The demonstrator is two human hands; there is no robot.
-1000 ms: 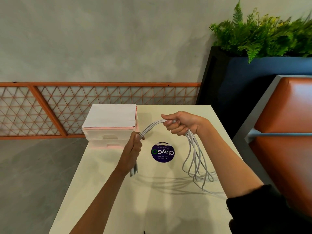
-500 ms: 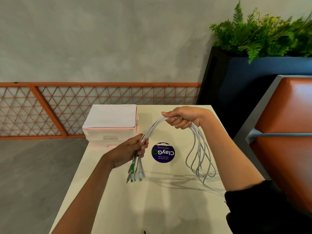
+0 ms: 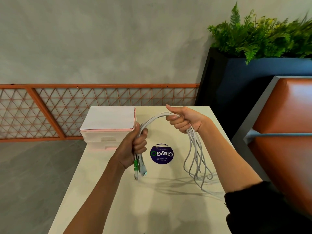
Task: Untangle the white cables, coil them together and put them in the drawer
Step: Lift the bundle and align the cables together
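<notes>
Now the left hand (image 3: 135, 146) has rolled upright into a fist just left of the purple sticker (image 3: 161, 154), fingers (image 3: 142, 146) wrapped round the white cables (image 3: 152, 118), plug ends (image 3: 140, 168) dangling below it. Beyond the sticker the right hand (image 3: 184, 119) has risen, fingers curled over the same bundle, lifting the slack loops (image 3: 196, 159) to the sticker's right nearly off the tabletop (image 3: 152, 210). Strands look aligned, so coiling seems next; the drawer unit (image 3: 103, 138), left of the sticker, looks closed.

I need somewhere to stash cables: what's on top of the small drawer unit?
A flat white sheet lies on the drawer unit, covering nearly all its pink top. Anything under it is hidden.
</notes>
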